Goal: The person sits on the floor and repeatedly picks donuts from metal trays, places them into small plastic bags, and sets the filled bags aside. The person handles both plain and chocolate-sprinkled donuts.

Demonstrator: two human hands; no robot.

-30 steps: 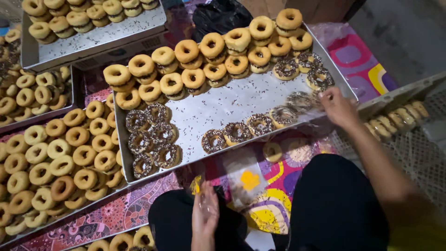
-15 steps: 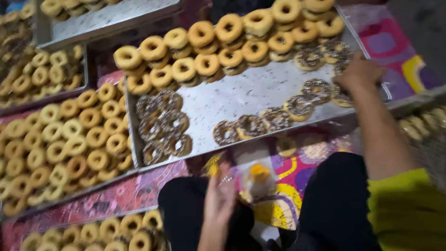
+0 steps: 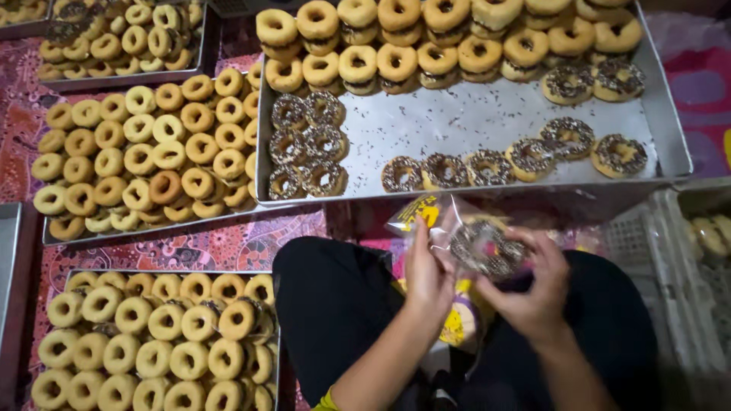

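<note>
Both hands meet in the lower middle of the frame, above the person's lap. Left hand pinches the edge of a clear plastic bag that has a yellow print near its top; the fingers are closed on the film. Right hand curls around the other side of the bag, with its fingers closed over a sprinkled donut that sits inside or at the mouth of the bag; I cannot tell exactly how deep it is.

I judge the donut to be light and soft. Its dark glaze with sprinkles probably smears and sheds under pressure, so it is better to hold it by the plain outer rim or from below, not on the top. The bag is thin, limp and slippery, and it folds easily, so a pinch at the opening edge keeps it under control.

The donut lies between the two hands, touching the right fingers and just beside the left thumb. Just above the hands, in the upper right of the frame, stands a metal tray with more sprinkled donuts and plain ones in rows. Trays of plain donuts fill the left side, over a patterned cloth.
</note>
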